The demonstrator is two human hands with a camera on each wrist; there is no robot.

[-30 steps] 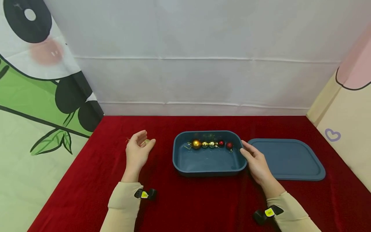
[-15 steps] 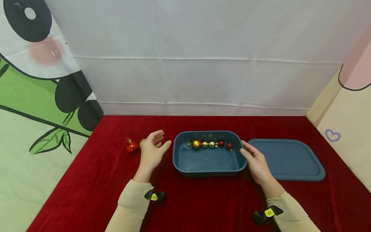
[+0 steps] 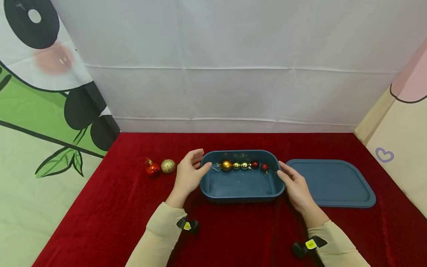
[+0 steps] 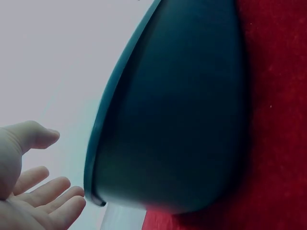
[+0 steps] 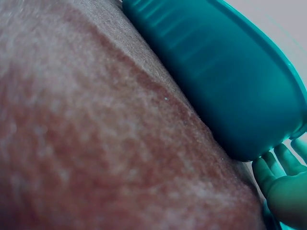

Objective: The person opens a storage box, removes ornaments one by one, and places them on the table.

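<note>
Since one second ago the left hand [image 3: 188, 174] has travelled to the right, away from the two loose baubles, and now it stands at the left end of the dark blue rectangular plastic tub [image 3: 241, 193], with the fingers relaxed and a little apart; the thumb seems to touch the rim, but a real grip I cannot tell, and in the left wrist view the fingertips [image 4: 57, 201] are just beside the tub's edge and not curled around it. The right hand [image 3: 295, 185] has stayed at the right end of the tub, its fingers straight and close together against the wall. So both hands now frame the tub, which sits in the middle of the red velvet table cover [image 3: 110, 207], and inside it, along the far wall, a row of small gold and red ornament balls [image 3: 241, 165] lies. To the left, well apart from the tub, the shiny red bauble [image 3: 152, 168] and the glittery gold bauble [image 3: 168, 166] rest touching each other. To the right, just beside the tub, lies the flat dark blue lid [image 3: 333, 183]. Free cloth is in front of the tub and behind it up to the white backdrop [image 3: 233, 74].
</note>
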